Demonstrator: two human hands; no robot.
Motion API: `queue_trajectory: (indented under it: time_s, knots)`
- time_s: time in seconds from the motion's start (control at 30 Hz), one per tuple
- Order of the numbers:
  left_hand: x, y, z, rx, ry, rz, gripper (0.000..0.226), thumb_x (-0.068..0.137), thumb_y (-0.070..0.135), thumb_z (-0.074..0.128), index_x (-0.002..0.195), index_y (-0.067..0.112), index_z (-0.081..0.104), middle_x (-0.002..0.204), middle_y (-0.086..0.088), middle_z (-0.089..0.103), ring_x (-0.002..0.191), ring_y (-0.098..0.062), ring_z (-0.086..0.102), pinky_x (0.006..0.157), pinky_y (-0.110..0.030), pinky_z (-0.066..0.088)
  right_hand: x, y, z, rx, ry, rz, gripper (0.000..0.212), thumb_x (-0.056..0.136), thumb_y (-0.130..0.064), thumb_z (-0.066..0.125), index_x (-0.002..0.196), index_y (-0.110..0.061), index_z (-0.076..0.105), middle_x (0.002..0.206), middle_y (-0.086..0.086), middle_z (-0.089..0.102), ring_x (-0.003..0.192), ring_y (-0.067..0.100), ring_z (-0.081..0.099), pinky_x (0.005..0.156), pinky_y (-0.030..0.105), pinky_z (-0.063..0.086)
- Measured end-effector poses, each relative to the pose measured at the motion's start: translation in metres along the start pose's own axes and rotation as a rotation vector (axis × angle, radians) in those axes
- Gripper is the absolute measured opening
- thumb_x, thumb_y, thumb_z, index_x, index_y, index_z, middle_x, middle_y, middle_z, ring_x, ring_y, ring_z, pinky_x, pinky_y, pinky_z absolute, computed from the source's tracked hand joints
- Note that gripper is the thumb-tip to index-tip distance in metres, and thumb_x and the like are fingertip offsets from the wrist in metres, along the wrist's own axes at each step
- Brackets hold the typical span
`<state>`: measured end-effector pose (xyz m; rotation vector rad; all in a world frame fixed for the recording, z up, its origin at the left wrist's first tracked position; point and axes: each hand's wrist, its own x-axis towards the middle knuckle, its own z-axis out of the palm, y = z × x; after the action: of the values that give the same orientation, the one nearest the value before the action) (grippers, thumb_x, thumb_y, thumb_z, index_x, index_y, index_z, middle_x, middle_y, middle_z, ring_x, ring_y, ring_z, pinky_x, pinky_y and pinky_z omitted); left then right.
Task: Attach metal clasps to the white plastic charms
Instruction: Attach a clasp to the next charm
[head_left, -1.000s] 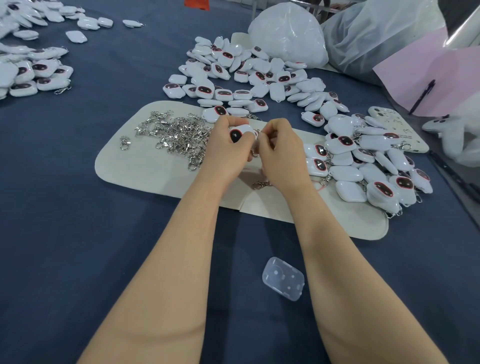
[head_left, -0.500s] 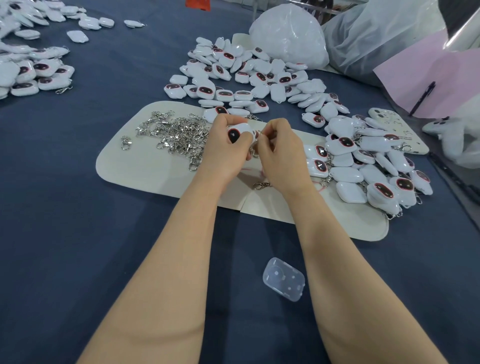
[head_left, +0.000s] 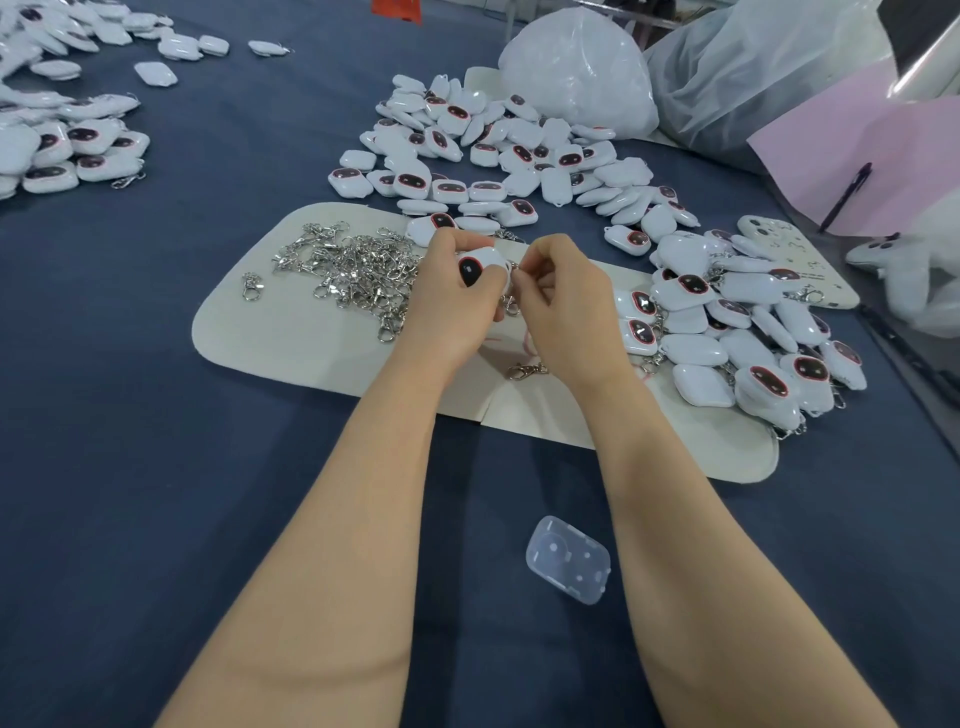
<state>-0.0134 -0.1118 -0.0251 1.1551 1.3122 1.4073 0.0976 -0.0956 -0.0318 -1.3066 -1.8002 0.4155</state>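
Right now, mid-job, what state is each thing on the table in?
left hand, gripping the held charm.
right hand, pinching the clasp at that charm's edge.
held charm, dark face up, off the mat.
clasp, partly hidden; attachment cannot be told.
loose clasps, heaped on the mat, unattached.
right pile of charms, several with clasps on.
far pile of charms, heaped loose.
clear case, lying flat on the blue cloth.

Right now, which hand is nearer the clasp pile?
Left. The left hand, holding a charm, sits at the clasp pile's right edge; the right hand, pinching a clasp, is farther right, beyond the charm.
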Motion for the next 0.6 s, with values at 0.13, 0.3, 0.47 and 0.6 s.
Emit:
queue_trajectory:
  time_s: [0.13,0.3,0.47,0.6]
  knots:
    - [0.0,0.0,-0.001,0.003,0.012,-0.006,0.019,0.087,0.008,0.049,0.095,0.024,0.048,0.078,0.006,0.056,0.043,-0.001,0.051,0.062,-0.024,0.049,0.0,-0.004,-0.001,-0.016,-0.029,-0.033,0.015,0.088,-0.001,0.052,0.085,-0.015,0.049,0.077,0.004,0.059,0.071,0.024,0.057,0.068,0.03,0.045]
    - [0.0,0.0,0.0,-0.011,0.008,-0.017,0.012,0.088,0.011,0.05,0.091,0.023,0.048,0.076,0.001,0.055,0.041,-0.004,0.046,0.058,-0.027,0.045,0.0,-0.004,0.0,-0.044,-0.064,-0.025,0.011,0.087,0.001,0.05,0.088,-0.009,0.055,0.084,0.006,0.059,0.075,0.022,0.054,0.071,0.026,0.041]
    - [0.002,0.001,0.002,-0.145,0.03,-0.1,0.014,0.089,0.01,0.048,0.09,0.024,0.05,0.074,0.0,0.055,0.041,-0.005,0.046,0.053,-0.023,0.044,-0.003,-0.009,0.006,0.068,0.027,0.026,0.016,0.087,0.001,0.051,0.095,-0.012,0.053,0.095,0.004,0.057,0.079,0.013,0.051,0.071,0.02,0.04]
    - [0.001,0.005,0.002,-0.393,0.024,-0.231,0.015,0.091,0.005,0.047,0.09,0.02,0.051,0.067,-0.001,0.056,0.042,-0.007,0.045,0.045,-0.019,0.039,-0.003,-0.013,0.006,0.232,0.061,0.112,0.018,0.089,-0.002,0.053,0.092,-0.02,0.051,0.087,-0.012,0.058,0.075,0.0,0.054,0.071,0.015,0.045]
